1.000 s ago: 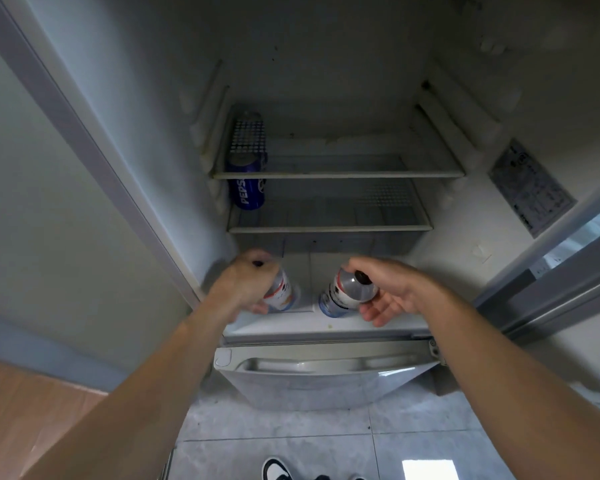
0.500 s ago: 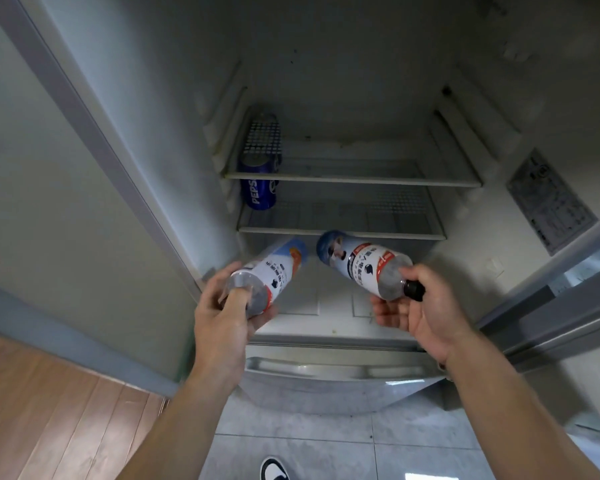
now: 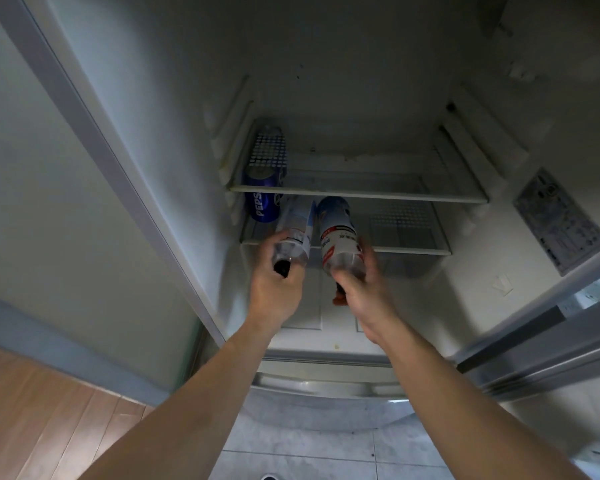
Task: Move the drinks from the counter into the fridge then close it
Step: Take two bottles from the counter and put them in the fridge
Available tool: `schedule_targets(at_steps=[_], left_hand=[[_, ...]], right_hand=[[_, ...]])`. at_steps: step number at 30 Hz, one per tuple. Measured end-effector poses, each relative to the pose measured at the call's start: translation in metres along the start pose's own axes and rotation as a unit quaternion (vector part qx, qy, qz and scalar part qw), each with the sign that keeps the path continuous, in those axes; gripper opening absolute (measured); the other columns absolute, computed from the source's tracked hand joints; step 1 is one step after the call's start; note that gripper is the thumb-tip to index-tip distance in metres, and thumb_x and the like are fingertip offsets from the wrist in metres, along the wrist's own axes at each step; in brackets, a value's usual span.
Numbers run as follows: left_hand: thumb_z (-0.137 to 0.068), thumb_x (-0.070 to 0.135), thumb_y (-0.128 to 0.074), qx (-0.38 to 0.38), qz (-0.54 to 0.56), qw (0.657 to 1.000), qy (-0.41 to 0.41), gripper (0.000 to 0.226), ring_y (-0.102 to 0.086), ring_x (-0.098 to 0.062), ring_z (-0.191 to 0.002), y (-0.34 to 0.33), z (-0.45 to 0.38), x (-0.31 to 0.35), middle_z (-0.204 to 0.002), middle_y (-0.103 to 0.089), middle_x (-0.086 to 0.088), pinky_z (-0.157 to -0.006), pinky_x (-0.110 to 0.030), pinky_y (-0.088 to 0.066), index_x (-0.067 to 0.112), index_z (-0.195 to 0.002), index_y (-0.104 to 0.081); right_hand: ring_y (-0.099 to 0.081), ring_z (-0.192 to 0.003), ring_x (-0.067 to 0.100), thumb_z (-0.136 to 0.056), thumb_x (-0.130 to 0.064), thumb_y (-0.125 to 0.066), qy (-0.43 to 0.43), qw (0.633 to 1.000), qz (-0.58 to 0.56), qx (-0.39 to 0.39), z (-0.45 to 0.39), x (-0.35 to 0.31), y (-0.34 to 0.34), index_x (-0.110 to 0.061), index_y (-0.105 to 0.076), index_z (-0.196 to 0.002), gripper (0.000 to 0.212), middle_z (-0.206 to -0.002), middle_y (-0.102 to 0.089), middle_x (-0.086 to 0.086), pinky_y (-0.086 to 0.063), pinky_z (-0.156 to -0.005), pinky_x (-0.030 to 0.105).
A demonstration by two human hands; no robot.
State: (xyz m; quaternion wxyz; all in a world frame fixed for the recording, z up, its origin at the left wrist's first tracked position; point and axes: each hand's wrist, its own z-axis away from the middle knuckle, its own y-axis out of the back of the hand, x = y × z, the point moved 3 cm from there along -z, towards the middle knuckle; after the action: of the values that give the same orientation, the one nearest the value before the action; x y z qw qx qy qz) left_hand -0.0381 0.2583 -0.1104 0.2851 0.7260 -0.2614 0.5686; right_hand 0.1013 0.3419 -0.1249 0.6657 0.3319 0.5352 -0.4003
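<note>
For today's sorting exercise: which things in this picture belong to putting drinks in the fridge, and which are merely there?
Part of the job: left bottle, right bottle, cola can, fridge, both hands.
Merely there: sticker, wooden floor, tiles.

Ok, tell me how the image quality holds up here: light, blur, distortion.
Head view: the fridge interior is dim and grainy. The left hand and right hand are motion-smeared, as are both bottles, so their labels cannot be read. The Pepsi can print stays legible. Wide-angle distortion bends the fridge door edge.
</note>
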Motion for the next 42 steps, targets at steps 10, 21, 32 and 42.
schedule_targets(at_steps=[10, 21, 32, 42], left_hand=[[-0.086, 0.016, -0.073, -0.24, -0.271, 0.932, -0.012, 0.083, -0.024, -0.021, -0.149, -0.006, -0.028, -0.013, -0.164, 0.009, 0.001, -0.109, -0.029, -0.041, 0.034, -0.152, -0.027], [-0.093, 0.026, -0.064, -0.142, -0.451, 0.874, -0.113, 0.063, -0.039, -0.03, -0.139, 0.002, -0.068, -0.011, -0.157, -0.035, 0.001, -0.1, -0.045, -0.047, 0.036, -0.148, -0.037], [-0.101, 0.025, -0.044, -0.206, -0.446, 0.862, -0.125, 0.055, -0.041, -0.03, -0.139, -0.026, -0.093, -0.028, -0.159, -0.028, -0.003, -0.11, -0.043, -0.039, 0.029, -0.154, -0.028], [-0.089, 0.018, -0.067, -0.258, -0.59, 0.762, -0.07, 0.104, 0.003, -0.032, -0.152, -0.032, -0.106, -0.014, -0.164, 0.014, -0.015, -0.121, -0.044, -0.022, 0.003, -0.154, 0.013]], right_hand=[[-0.065, -0.104, 0.005, -0.07, -0.022, -0.088, 0.05, 0.99, 0.133, -0.001, -0.046, 0.005, -0.007, -0.027, -0.032, -0.142, 0.091, -0.116, -0.063, -0.012, -0.056, -0.078, 0.019], [-0.041, -0.134, 0.029, -0.083, -0.042, -0.077, 0.151, 0.893, 0.424, 0.012, -0.075, -0.017, 0.003, -0.023, -0.032, -0.153, 0.085, -0.146, -0.048, 0.004, -0.039, -0.106, 0.04], [-0.046, -0.134, 0.03, -0.095, -0.041, -0.06, 0.121, 0.859, 0.497, 0.02, -0.122, -0.03, -0.007, -0.035, -0.037, -0.147, 0.057, -0.146, -0.052, 0.002, -0.039, -0.104, 0.038], [-0.046, -0.131, 0.034, -0.099, -0.042, -0.051, 0.071, 0.832, 0.548, 0.048, -0.147, -0.024, -0.013, -0.019, -0.035, -0.151, 0.059, -0.147, -0.048, 0.01, -0.036, -0.102, 0.04]])
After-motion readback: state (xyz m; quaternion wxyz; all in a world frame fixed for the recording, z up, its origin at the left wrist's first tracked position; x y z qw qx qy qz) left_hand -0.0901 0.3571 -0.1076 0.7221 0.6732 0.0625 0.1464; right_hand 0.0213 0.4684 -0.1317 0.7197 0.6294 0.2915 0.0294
